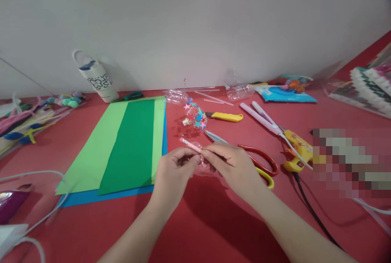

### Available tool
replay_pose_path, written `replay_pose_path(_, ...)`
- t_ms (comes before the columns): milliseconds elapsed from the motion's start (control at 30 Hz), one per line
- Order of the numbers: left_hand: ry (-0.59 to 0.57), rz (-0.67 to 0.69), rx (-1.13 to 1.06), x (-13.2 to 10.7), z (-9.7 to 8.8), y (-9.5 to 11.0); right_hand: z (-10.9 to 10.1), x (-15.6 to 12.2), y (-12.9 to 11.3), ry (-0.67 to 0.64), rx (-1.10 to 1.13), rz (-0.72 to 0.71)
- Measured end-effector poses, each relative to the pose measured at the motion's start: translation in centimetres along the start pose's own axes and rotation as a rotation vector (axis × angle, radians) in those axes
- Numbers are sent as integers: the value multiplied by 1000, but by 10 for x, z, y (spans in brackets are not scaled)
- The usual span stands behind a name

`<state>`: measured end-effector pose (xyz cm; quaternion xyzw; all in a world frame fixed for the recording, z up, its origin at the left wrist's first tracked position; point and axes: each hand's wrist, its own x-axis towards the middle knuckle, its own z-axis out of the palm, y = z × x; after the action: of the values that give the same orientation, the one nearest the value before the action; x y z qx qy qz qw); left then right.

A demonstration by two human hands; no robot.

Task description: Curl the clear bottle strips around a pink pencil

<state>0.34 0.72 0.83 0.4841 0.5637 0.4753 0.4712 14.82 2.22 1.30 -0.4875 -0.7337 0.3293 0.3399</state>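
Note:
My right hand [235, 167] is closed in a pinch on a pink pencil [192, 145], whose eraser end points up and to the left. My left hand [177, 169] is closed too, thumb and forefinger pressed together on a clear plastic piece [202, 161] just under the pencil. Much of that piece is hidden by the fingers. Beyond the hands sits a clear plastic bottle part [196, 115] covered in coloured stars. Scissors [265, 161] with red and yellow handles lie partly behind my right hand.
Green sheets [131, 145] lie at left, before a white tumbler [99, 82]. A yellow cutter [227, 117], clear bottles [241, 91] and a blue packet [287, 94] lie farther back. At right are a pink straightening iron [261, 118] and a corded yellow glue gun [296, 149].

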Motion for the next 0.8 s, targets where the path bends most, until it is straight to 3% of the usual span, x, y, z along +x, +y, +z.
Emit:
replay_pose_path(367, 33, -66, -116, -2, 5, -5, -1, -1, -3, -69, 144, 73)
replay_pose_path(800, 96, 170, 159, -7, 7, -7, 2, -2, -2, -53, 91, 35)
